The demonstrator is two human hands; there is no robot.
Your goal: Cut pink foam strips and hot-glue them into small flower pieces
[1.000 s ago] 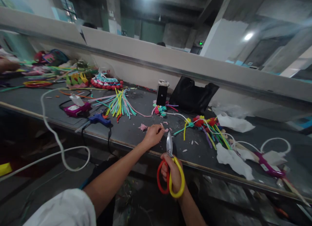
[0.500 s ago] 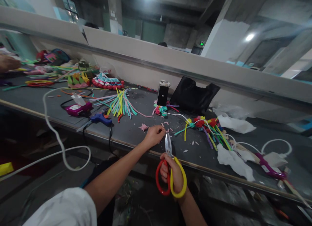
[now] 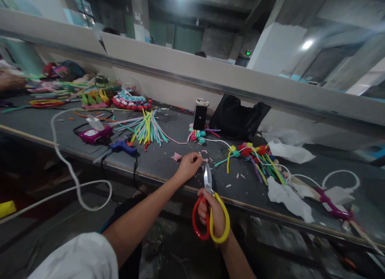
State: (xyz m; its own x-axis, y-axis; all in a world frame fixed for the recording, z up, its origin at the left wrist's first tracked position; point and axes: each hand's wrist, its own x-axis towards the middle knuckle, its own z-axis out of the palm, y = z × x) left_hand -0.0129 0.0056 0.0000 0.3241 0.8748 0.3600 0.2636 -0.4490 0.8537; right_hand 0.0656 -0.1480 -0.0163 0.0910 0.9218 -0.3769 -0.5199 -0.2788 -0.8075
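Pointing over the near edge of the tabletop [image 3: 162,162], the scissors [image 3: 208,186] are gripped in the curled right hand [image 3: 217,217], presumably to face the left hand [image 3: 189,167], pinched closed, contents unclear.

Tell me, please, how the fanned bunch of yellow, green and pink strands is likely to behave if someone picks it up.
The bunch is probably light for its size, since its strands look thin. They likely bend fairly easily: one pink strand curves out to the side. Rolling as one piece seems unlikely, with the ends splayed wide.
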